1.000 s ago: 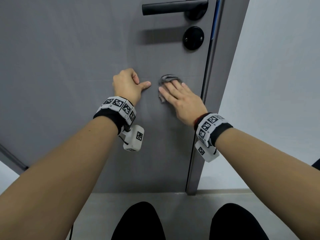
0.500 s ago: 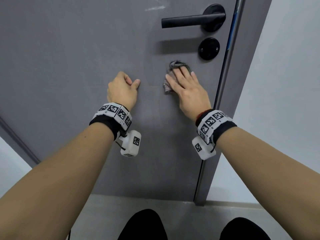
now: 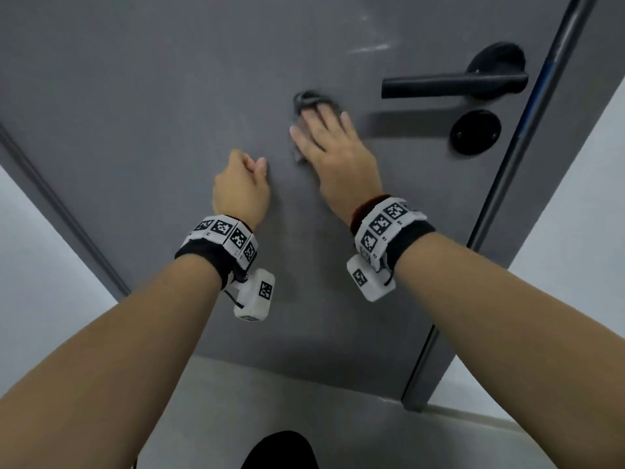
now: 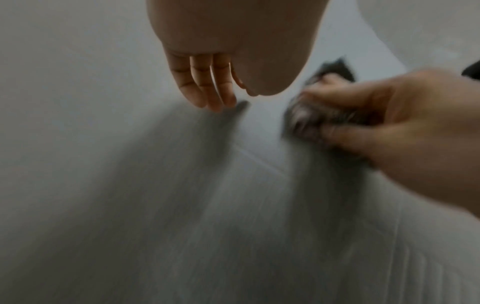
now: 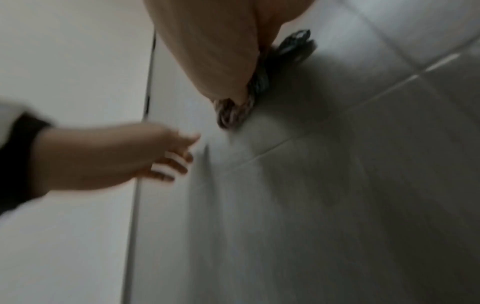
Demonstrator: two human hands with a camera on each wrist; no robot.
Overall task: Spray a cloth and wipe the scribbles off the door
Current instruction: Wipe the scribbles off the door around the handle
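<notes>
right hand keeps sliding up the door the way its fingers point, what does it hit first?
Probably nothing solid: the right hand with the cloth points past the handle's free end, toward the white scribbles.

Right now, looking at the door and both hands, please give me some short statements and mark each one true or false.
1. The right hand presses the cloth flat against the door. True.
2. The left hand holds a spray bottle. False: it holds nothing, its fingers loosely curled near the door.
3. The cloth is to the left of the door handle. True.
4. Pale marks show below the round lock. False: they are above the handle.
</notes>
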